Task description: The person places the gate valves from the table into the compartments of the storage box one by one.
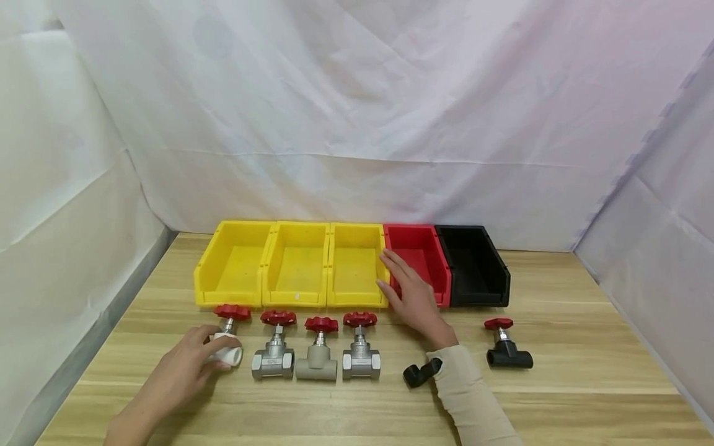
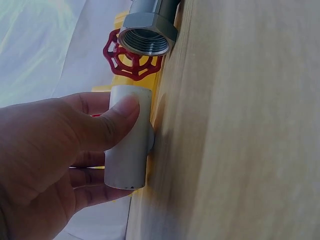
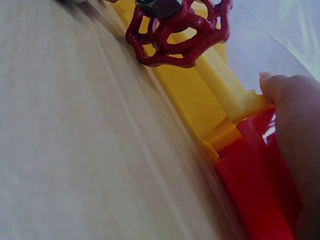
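At the left of the row, my left hand (image 1: 186, 365) grips a white plastic valve (image 2: 127, 145) with a red handwheel (image 1: 232, 312). Its thumb lies along the white pipe body, with fingers behind it. My right hand (image 1: 413, 297) touches the adjoining walls of the third yellow bin (image 1: 357, 298) and the red bin (image 1: 444, 272), its fingers extended. Beside the left hand stands a steel gate valve (image 1: 273, 359). To its right are a grey plastic valve (image 1: 317, 365) and a second steel gate valve (image 1: 361, 362), all with red handwheels.
Two more yellow bins (image 1: 229, 298) (image 1: 294, 300) stand at the left and a black bin (image 1: 480, 299) at the right end. A black elbow-like fitting (image 1: 418, 374) lies by the right wrist. A black valve (image 1: 509, 356) is farther right. White cloth (image 1: 357, 124) hangs behind the table.
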`<state>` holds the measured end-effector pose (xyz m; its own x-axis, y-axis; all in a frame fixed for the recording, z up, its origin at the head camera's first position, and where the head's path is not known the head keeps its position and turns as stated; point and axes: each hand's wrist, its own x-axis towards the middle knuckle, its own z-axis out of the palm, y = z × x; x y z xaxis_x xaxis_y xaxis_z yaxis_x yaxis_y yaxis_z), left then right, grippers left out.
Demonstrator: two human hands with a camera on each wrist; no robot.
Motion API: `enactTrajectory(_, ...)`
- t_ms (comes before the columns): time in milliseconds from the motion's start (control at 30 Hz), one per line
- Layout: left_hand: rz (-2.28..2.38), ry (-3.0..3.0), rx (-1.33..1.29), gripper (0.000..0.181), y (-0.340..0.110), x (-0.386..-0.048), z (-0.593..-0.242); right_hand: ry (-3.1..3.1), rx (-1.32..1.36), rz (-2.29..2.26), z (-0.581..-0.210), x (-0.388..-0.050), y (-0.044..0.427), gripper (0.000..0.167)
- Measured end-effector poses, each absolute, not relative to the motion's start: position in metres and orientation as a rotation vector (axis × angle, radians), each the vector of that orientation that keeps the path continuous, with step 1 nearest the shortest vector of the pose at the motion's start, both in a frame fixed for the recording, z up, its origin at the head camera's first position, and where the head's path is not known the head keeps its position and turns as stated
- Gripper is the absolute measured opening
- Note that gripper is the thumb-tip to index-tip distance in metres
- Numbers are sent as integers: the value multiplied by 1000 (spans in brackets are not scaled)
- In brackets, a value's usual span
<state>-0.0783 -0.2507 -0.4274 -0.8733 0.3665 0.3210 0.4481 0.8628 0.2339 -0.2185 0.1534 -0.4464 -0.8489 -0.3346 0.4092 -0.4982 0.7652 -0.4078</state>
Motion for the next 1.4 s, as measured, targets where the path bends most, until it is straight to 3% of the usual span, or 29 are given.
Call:
enactTrajectory(833, -431, -2746, -678, 41, -248, -66, -413, -2634, 660, 731, -445, -219, 152, 66)
enactTrajectory(1400, -433, -2730, -674, 45, -253, -83, -396, -2606, 675, 728, -449, -220, 154, 64)
